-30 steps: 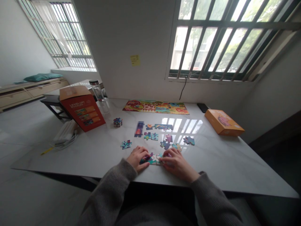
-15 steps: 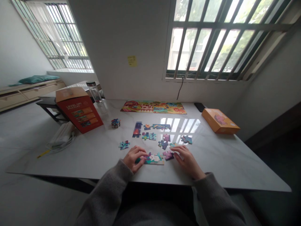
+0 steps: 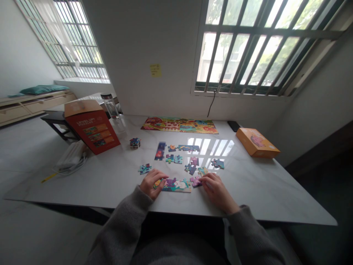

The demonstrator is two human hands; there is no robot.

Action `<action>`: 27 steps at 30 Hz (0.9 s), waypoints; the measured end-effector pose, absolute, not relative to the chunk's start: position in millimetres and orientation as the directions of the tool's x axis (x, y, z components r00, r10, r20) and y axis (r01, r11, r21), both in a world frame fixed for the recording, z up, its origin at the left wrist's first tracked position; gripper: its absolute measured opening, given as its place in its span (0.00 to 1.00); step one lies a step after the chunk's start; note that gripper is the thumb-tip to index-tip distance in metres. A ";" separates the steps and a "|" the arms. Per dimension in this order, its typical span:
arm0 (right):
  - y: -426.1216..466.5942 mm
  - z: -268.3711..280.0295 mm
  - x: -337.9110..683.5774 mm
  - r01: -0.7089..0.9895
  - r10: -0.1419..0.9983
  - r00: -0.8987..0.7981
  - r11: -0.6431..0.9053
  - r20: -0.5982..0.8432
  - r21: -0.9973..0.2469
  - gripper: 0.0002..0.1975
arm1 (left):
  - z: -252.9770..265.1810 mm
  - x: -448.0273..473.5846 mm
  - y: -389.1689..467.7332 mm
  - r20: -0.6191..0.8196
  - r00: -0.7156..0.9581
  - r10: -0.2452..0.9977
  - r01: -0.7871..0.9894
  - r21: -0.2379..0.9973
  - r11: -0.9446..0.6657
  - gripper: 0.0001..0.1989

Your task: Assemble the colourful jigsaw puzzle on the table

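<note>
Near the table's front edge lies a strip of joined puzzle pieces [image 3: 176, 185] with a white rabbit, purple shapes and an orange part at its left. My left hand [image 3: 153, 183] grips the left end, thumb and fingers curved around it and hiding some of it. Just right of the strip, apart from it, is a purple puzzle piece [image 3: 195, 182]. The fingertips of my right hand [image 3: 216, 188] are closed on its right edge. A yellowish piece [image 3: 202, 170] sits just beyond those fingers. Other loose pieces lie behind, including a dark blue one [image 3: 190, 169] and a pink-purple one [image 3: 194, 161].
A stack of pieces [image 3: 135, 143] stands at left, near a red puzzle box [image 3: 95, 130] and a bundled white cable [image 3: 73, 162]. Finished picture panels [image 3: 179, 125] lie along the wall. At right are an orange box [image 3: 257, 142] and a black phone [image 3: 234, 126].
My left hand has slid slightly left, uncovering more of the strip's orange and purple part. My right fingers have drawn together at the purple piece's edge. The view has shifted slightly.
</note>
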State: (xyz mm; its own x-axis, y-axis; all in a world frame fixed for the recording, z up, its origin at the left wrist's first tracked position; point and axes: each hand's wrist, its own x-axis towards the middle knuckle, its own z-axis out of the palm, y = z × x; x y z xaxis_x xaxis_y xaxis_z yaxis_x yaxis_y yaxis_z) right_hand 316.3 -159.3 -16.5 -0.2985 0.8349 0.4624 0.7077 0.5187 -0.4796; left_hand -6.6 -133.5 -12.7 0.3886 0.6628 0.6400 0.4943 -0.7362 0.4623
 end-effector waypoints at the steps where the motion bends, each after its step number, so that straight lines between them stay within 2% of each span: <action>1: -158.4 -16.5 318.5 0.706 0.845 -0.260 0.497 0.468 -0.505 0.11 | -13.5 -9.9 -132.1 0.648 0.371 0.666 0.509 0.458 -0.729 0.10; 5: -154.5 -19.4 328.2 0.692 0.895 -0.075 0.365 0.440 -0.623 0.12 | -18.0 -31.2 -127.3 0.643 0.268 0.717 0.595 0.475 -0.649 0.10; 9: -148.8 -25.6 335.0 0.706 0.881 -0.083 0.382 0.466 -0.596 0.13 | -21.3 -49.2 -125.8 0.575 0.184 0.797 0.656 0.532 -0.535 0.11; 13: -137.1 -29.8 343.8 0.717 0.847 -0.214 0.475 0.487 -0.511 0.17 | -22.4 -50.1 -125.6 0.553 0.270 0.788 0.648 0.501 -0.574 0.11; 17: -123.5 -29.1 352.4 0.731 0.860 -0.337 0.495 0.383 -0.469 0.23 | -23.4 -47.9 -124.2 0.554 0.306 0.774 0.661 0.461 -0.591 0.11; 20: -116.8 -26.5 354.0 0.729 0.863 -0.391 0.503 0.321 -0.465 0.23 | -22.9 -49.9 -123.5 0.574 0.309 0.758 0.649 0.456 -0.610 0.10; 24: -113.7 -26.4 352.2 0.742 0.889 -0.354 0.456 0.292 -0.490 0.21 | -19.4 -41.1 -128.5 0.597 0.349 0.722 0.571 0.476 -0.669 0.10; 27: -115.8 -30.3 349.8 0.757 0.899 -0.277 0.421 0.339 -0.499 0.21 | -19.0 -16.0 -137.2 0.585 0.426 0.690 0.465 0.513 -0.721 0.11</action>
